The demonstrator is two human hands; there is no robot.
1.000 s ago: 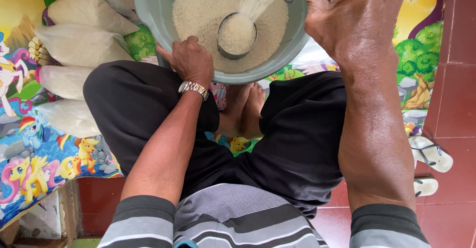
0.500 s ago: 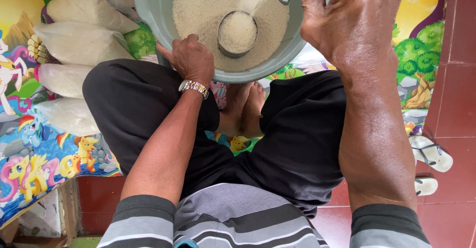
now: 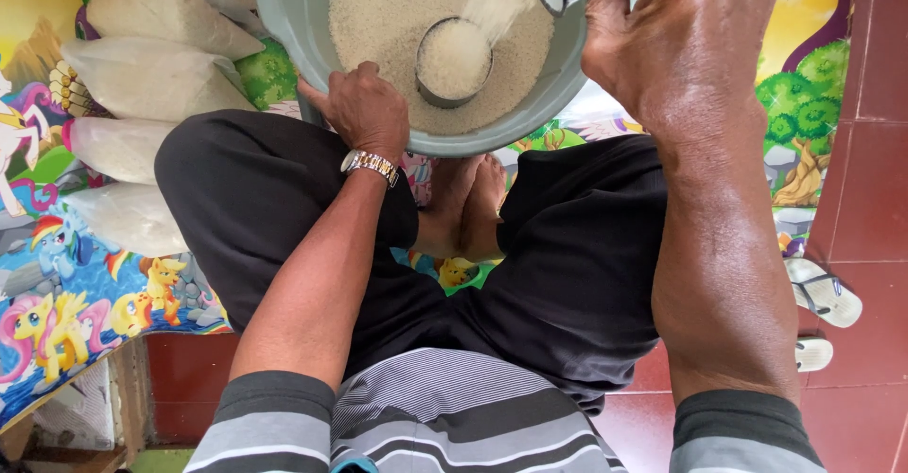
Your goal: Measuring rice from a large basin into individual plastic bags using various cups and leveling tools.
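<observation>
Filled clear bags (image 3: 151,80) lie on a cartoon-print mat (image 3: 85,293); sandals (image 3: 821,293) rest on red tiles (image 3: 875,151)

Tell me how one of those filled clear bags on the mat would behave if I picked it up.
The bags bulge with pale grain, so one would probably sag and feel heavy for its size. Smooth plastic looks slippery. They lie flat, so rolling seems unlikely.

You sit on a bright cartoon-printed mat (image 3: 57,274) spread over a red tiled floor (image 3: 870,47). Along the mat's left edge lie white filled bags (image 3: 151,76), touching one another. Off its right edge, a pair of sandals (image 3: 823,293) rests on the tiles.
</observation>
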